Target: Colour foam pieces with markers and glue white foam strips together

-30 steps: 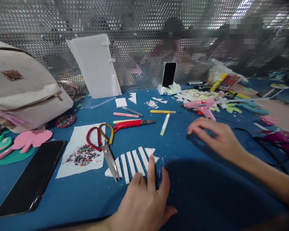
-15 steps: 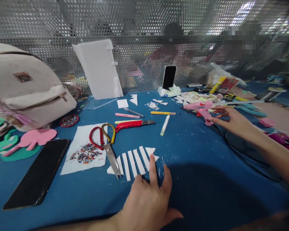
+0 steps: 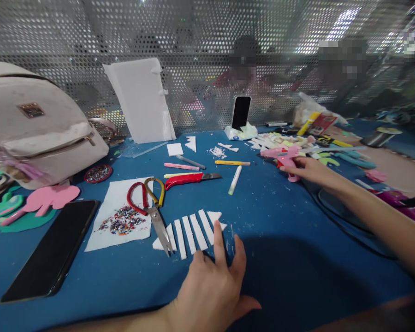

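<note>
My left hand rests palm down at the front of the table, its fingers apart. Its index fingertip touches the right end of a row of white foam strips. Scissors with one red and one yellow handle loop lie at the left end of that row, blades over the foam. On the right, my right hand grips the handle of a pink glue gun, with a translucent glue stick sticking out of its back. Its nozzle points left.
A red-handled knife and several markers lie mid-table. Left are a phone, paper with glittery bits and a backpack. A propped phone stands before the perforated metal screen. A black cord runs right.
My right hand has closed its fingers around the glue gun's handle, where before they were more outstretched beside it. The left hand has stayed in place on the foam.
</note>
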Available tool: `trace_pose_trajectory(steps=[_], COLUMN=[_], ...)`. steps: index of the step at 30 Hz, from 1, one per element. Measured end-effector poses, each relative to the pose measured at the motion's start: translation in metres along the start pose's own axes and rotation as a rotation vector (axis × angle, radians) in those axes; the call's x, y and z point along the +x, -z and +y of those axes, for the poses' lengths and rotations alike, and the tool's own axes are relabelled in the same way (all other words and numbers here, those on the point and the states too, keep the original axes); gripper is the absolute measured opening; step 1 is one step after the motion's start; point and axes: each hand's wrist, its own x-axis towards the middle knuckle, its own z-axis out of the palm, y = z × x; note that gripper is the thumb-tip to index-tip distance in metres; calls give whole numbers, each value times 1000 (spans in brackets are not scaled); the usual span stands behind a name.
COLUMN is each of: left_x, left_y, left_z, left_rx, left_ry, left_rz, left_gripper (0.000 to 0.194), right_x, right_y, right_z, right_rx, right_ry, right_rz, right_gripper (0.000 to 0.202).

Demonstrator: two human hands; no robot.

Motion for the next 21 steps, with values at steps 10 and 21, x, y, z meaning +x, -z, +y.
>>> trace_pose_trajectory(steps=[10, 21], left_x=[-1, -1], left_y=[-1, 2], left_z=[0, 0], left_rx=[-7, -18], left_ry=[5, -1], left_rz=[7, -10], left_gripper=[101, 100], right_x=[13, -15], right_y=[-7, 12], right_z=[-2, -88], right_rx=[142, 298], right_ry=[-119, 127], right_rz=[26, 69], right_gripper=[25, 38])
